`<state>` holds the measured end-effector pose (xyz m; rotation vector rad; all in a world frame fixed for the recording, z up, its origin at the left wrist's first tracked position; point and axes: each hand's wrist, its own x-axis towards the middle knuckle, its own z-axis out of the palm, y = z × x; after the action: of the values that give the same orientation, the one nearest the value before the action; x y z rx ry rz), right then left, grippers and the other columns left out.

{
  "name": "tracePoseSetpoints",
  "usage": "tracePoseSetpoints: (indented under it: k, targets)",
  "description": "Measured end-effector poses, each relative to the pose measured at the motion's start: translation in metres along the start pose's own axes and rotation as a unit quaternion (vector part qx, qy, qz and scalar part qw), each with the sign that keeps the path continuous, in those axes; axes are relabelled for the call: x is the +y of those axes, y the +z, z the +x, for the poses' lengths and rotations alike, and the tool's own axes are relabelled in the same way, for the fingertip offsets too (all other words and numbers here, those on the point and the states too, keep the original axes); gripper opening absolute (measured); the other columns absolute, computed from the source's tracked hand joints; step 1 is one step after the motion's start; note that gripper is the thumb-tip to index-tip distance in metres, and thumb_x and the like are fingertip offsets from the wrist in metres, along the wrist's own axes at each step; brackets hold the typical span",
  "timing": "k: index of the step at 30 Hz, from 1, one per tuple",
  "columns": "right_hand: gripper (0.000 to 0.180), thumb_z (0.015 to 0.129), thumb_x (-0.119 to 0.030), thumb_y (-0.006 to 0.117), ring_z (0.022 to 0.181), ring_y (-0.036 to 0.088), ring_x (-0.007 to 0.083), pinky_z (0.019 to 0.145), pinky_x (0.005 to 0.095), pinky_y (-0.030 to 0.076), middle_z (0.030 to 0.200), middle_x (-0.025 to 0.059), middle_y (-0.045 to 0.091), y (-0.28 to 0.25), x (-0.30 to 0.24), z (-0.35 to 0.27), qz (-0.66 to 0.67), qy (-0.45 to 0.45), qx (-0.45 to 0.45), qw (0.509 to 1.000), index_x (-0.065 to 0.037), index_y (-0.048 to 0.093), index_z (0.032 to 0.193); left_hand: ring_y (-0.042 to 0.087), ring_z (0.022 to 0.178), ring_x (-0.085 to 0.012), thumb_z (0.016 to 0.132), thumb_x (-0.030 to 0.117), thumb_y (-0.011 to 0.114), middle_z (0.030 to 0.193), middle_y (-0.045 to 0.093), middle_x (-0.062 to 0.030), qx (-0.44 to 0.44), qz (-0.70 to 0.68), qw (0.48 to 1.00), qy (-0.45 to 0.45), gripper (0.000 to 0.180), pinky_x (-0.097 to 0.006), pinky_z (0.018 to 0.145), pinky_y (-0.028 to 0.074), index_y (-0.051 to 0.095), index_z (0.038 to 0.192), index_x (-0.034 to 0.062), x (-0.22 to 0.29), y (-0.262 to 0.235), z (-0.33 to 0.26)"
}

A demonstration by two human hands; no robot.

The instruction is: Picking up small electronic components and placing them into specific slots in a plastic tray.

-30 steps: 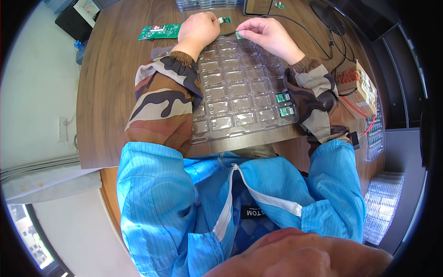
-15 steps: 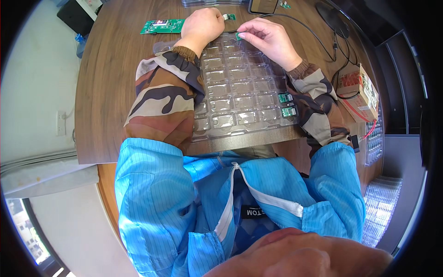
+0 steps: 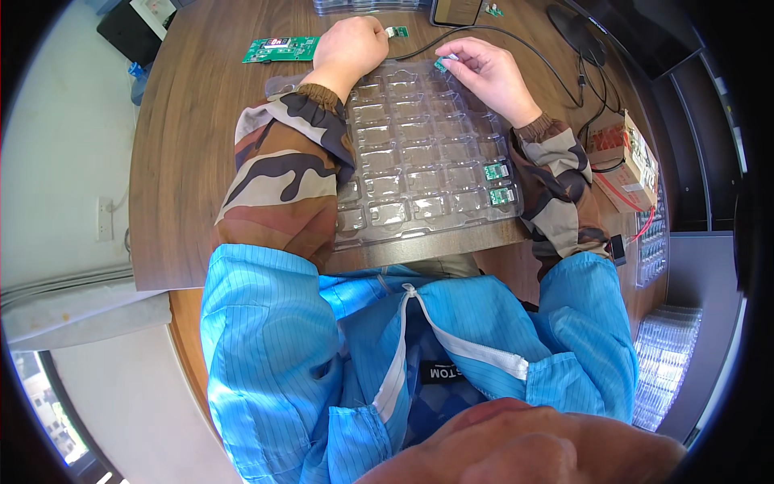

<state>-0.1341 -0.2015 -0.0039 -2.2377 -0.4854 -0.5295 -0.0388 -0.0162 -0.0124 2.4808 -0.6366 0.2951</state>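
My left hand [image 3: 351,50] is closed at the far side of the table, over the right end of a green circuit board [image 3: 278,50] with a small lit display. Its fingertips are hidden, and beside them a small green board with a white connector [image 3: 397,32] sticks out. My right hand [image 3: 493,74] pinches a small green circuit board [image 3: 441,64] between thumb and fingers, just above the far edge of a clear plastic tray [image 3: 427,153]. Two small green boards [image 3: 498,184] lie in the tray's right-hand pockets, close to my right sleeve.
A black cable [image 3: 524,40] curves across the table to the right. An open cardboard box [image 3: 629,161] stands at the right, with a filled tray [image 3: 651,254] under it. Stacked clear trays [image 3: 667,363] sit lower right. A dark-screened device [image 3: 457,11] is at the back.
My right hand has shifted to the right with the small circuit board, away from my left hand. My left hand stays in nearly the same place.
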Motion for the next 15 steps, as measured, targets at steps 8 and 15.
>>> tracePoseSetpoints:
  k: [8,15]
  targets:
    - [0.015,0.078,-0.018,0.061,0.063,0.059,0.0087,0.059,0.022,0.046,0.072,0.0038,0.064,0.0022,0.0034,-0.0018,-0.003,0.088,0.034,0.996,-0.006,0.064,0.085,0.058,0.083,-0.0304,0.077,0.03,0.05,0.086,0.062,-0.0126,-0.004,0.002,1.0,-0.005,0.026,-0.038,0.073,0.046,0.063,0.087,0.0109,0.0009,-0.0017,0.0004]
    - [0.018,0.077,-0.023,0.061,0.066,0.061,0.0144,0.061,0.0257,0.048,0.075,0.0047,0.064,0.0,-0.0031,-0.0036,-0.116,0.095,0.025,0.988,-0.007,0.064,0.084,0.058,0.083,-0.0304,0.077,0.03,0.05,0.086,0.062,-0.0126,-0.006,0.003,1.0,-0.009,0.026,-0.038,0.073,0.046,0.063,0.087,0.0109,0.0018,-0.0021,-0.0018]
